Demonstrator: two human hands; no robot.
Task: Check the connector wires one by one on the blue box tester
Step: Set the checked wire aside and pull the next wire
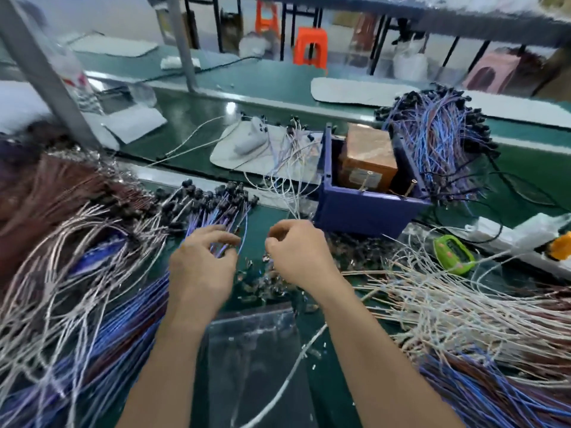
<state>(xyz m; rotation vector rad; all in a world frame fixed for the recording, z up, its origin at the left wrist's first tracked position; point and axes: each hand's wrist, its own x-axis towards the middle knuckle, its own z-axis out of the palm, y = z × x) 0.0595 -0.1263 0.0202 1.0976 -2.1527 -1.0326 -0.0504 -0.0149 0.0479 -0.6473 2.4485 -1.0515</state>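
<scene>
Two hands meet low over a green counter (265, 217) heaped with harnesses: the left hand (200, 264) curls its fingers round a bunch of blue-violet connector wires (228, 211), while the right hand (296, 251) draws its fingertips into a pinch, on what the blur hides. Just beyond, the blue box tester (364, 193) sits apart from both hands. In this tangle a neighbouring wire could snag and ride along, or a checked one fall among the unchecked. No label is legible, on the brown block (367, 159) in the box or elsewhere.
</scene>
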